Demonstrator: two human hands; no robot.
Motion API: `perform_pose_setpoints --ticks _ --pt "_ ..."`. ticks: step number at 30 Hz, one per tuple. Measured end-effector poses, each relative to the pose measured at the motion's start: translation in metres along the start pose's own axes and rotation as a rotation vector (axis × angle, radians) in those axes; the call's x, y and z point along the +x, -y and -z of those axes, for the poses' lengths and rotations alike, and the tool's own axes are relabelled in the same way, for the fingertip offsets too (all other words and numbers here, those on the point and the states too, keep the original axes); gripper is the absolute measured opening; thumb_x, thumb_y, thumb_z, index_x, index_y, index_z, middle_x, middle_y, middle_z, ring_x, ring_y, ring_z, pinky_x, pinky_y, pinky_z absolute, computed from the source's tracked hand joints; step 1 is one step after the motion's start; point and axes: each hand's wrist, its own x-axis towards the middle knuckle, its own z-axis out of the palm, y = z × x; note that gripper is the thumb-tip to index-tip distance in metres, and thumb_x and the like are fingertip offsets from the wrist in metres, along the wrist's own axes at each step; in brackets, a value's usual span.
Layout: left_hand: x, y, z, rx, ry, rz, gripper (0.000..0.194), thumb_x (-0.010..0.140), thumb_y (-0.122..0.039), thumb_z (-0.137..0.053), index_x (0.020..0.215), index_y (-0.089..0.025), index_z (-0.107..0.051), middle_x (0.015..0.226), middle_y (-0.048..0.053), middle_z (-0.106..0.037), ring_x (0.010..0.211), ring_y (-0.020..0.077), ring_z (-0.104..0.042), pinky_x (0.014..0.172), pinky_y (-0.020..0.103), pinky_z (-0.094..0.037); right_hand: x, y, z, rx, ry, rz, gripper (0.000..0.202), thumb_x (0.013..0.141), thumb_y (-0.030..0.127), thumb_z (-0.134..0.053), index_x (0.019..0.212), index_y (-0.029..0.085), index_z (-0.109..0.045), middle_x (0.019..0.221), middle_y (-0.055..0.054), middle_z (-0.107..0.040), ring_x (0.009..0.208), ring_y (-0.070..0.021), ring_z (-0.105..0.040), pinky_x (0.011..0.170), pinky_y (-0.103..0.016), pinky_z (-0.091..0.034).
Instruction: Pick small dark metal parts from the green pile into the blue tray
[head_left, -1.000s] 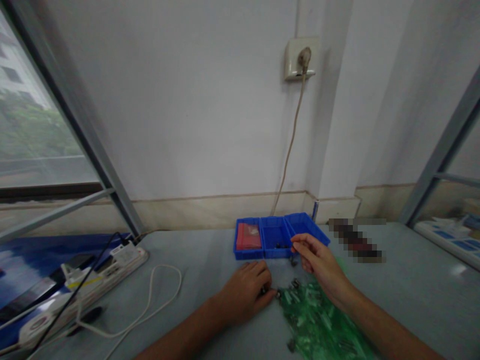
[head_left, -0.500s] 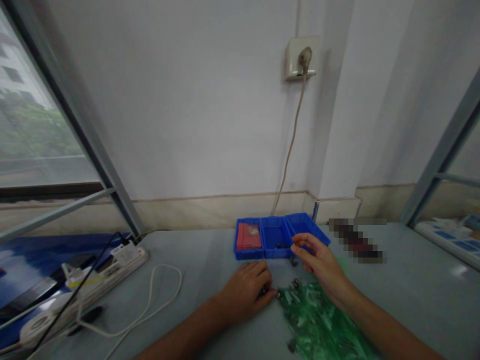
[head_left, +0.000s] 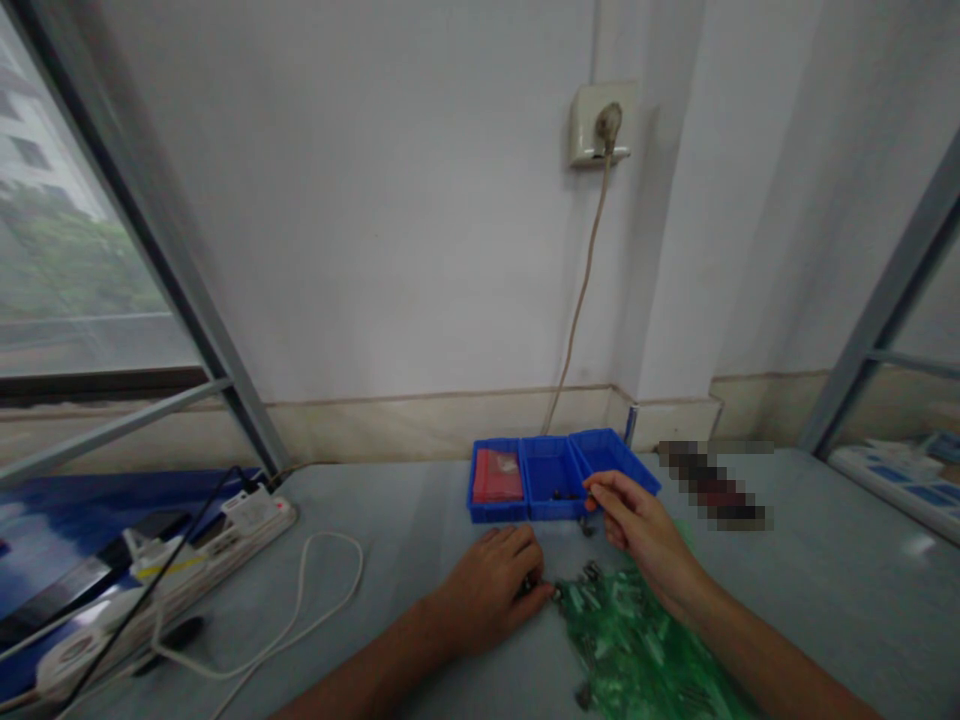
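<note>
My left hand (head_left: 495, 580) rests on the grey table with its fingers curled. A small dark bit shows between thumb and fingers, too little to name. Its thumb tip is beside a small metal part (head_left: 557, 593) at the edge of a green plastic bag (head_left: 645, 640). My right hand (head_left: 634, 520) is above the bag, by the front of the blue bins, thumb and forefinger pinched together; what they hold, if anything, I cannot make out. The middle blue bin (head_left: 551, 462) has a few small dark pieces inside. Another dark metal piece (head_left: 586, 526) lies just in front of it.
The left bin (head_left: 472, 495) holds red packets (head_left: 498, 476); the right bin (head_left: 611, 450) is angled beside the middle one. A white power strip (head_left: 262, 525) and a looped white cable (head_left: 360, 560) lie to the left. A cord hangs from the wall socket (head_left: 589, 125).
The thumb and forefinger of my right hand have come together, from slightly apart to a pinch. My left hand stays in place.
</note>
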Motion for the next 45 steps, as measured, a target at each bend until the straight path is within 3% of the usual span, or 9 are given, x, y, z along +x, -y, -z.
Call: perform_pose_setpoints --ticks 12,25,31,43,45 --pt "-0.0004 -0.0012 0.0022 0.0 0.005 -0.005 0.013 0.099 -0.03 -0.061 0.093 -0.021 -0.053 0.101 0.004 -0.058 0.095 0.0216 -0.056 0.083 0.032 -0.044 -0.0015 0.0016 -0.0005 0.044 0.034 -0.063 0.042 0.08 0.063 -0.075 0.093 0.023 -0.071 0.058 0.006 -0.042 0.047 -0.0098 -0.029 0.045 -0.025 -0.019" --pt "-0.0012 0.0 -0.0003 0.01 -0.004 -0.001 0.016 0.098 -0.028 -0.065 0.093 -0.021 -0.053 0.101 0.003 -0.057 0.095 0.0211 -0.056 0.083 0.032 -0.043 -0.0008 0.002 -0.0026 0.135 -0.018 -0.052 0.03 0.077 0.047 -0.079 0.094 0.023 -0.072 0.073 0.002 -0.058 0.045 -0.0072 -0.034 0.043 -0.024 -0.022" --pt "-0.0008 -0.0012 0.0008 0.011 0.0 0.0 0.016 0.097 -0.028 -0.066 0.093 -0.021 -0.053 0.1 0.003 -0.057 0.095 0.0212 -0.056 0.084 0.032 -0.043 -0.0021 0.0019 -0.002 0.091 -0.002 -0.013 0.026 0.079 0.041 -0.08 0.097 0.023 -0.071 0.062 0.006 -0.045 0.048 -0.0092 -0.035 0.045 -0.024 -0.025" --pt "-0.0005 -0.0006 0.0013 0.019 0.009 0.009 0.016 0.097 -0.028 -0.067 0.093 -0.021 -0.054 0.101 0.002 -0.057 0.096 0.021 -0.056 0.086 0.031 -0.043 -0.0001 -0.0011 -0.0014 0.106 -0.009 -0.038 0.029 0.08 0.043 -0.079 0.098 0.022 -0.071 0.056 0.008 -0.041 0.047 -0.0091 -0.032 0.044 -0.023 -0.024" --pt "-0.0006 -0.0007 0.0013 0.016 0.01 0.01 0.016 0.097 -0.028 -0.067 0.093 -0.021 -0.053 0.101 0.002 -0.057 0.096 0.0208 -0.056 0.085 0.031 -0.043 -0.0004 -0.0008 -0.0013 0.111 -0.008 -0.036 0.029 0.08 0.044 -0.078 0.098 0.022 -0.071 0.059 0.007 -0.046 0.047 -0.0086 -0.032 0.044 -0.023 -0.023"
